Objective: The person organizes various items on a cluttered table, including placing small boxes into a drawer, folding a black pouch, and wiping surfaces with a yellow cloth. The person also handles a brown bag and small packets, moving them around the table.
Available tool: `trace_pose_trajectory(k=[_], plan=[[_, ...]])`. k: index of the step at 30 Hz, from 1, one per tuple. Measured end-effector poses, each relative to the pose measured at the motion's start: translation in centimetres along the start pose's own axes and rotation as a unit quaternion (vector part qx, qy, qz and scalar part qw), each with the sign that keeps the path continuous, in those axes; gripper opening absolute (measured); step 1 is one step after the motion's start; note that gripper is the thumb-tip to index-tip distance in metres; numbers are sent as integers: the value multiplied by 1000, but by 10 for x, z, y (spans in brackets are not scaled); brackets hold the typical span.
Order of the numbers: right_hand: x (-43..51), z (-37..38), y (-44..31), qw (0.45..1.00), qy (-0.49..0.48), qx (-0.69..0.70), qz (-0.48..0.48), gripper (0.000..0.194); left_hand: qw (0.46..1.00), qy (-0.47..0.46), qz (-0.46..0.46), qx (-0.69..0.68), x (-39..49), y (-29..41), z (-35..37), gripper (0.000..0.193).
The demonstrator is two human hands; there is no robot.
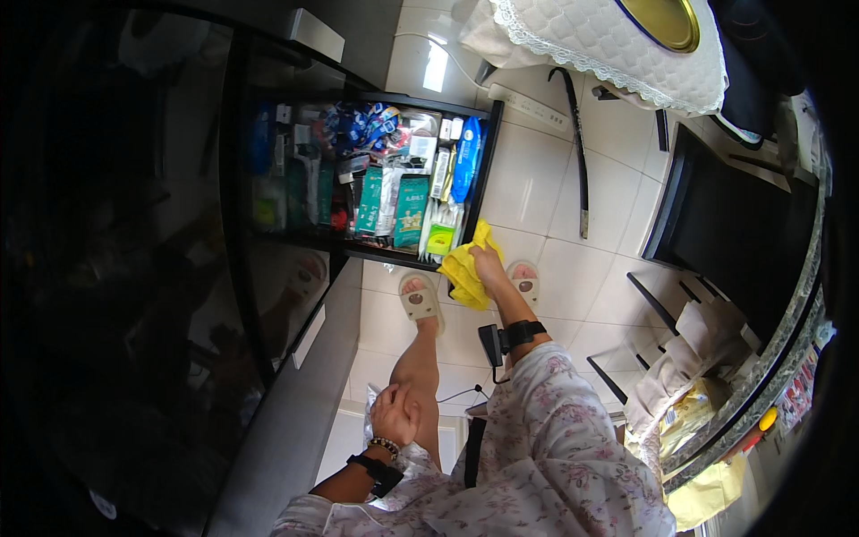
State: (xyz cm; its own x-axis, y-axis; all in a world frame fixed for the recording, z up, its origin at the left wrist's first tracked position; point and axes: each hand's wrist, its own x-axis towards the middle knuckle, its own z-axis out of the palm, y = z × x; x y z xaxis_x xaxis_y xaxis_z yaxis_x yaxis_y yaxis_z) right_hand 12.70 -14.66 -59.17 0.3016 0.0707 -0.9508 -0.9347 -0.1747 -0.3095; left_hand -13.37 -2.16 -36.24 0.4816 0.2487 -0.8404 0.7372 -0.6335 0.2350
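My right hand [487, 267] grips a crumpled yellow cloth [463, 275] against the near front corner of a pulled-out black drawer [495, 144]. Part of the cloth hangs below the hand. My left hand [396, 415] rests on my bent leg near the knee and holds nothing. Inside the drawer lie green packets [411, 209], a blue packet [466, 160], a bundle of blue straps or ribbons [362, 126] and a pack with a lime-green label [440, 239]. Small boxes sit among them.
A dark glossy cabinet front [134, 268] rises at left. Beyond the drawer, a white power strip [529, 107] and a curved black bar [578, 154] lie on the tiled floor [530, 181]. A lace-edged quilted cover [604, 54] carries a round golden tin [664, 20]. A dark flat panel [731, 208] stands at right.
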Motion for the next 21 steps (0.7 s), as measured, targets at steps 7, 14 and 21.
trace_pose_trajectory(k=[7,14,21], plan=[[7,86,-9,982,-175,72,22,36,1000,14,0,-19,-1,-6,-9,49],[22,153,-48,954,-183,-130,-199,56,997,41,13,-58,4,-7,-15,50],[36,245,-70,903,-95,-98,-407,55,989,105,55,-87,18,-6,-23,47]])
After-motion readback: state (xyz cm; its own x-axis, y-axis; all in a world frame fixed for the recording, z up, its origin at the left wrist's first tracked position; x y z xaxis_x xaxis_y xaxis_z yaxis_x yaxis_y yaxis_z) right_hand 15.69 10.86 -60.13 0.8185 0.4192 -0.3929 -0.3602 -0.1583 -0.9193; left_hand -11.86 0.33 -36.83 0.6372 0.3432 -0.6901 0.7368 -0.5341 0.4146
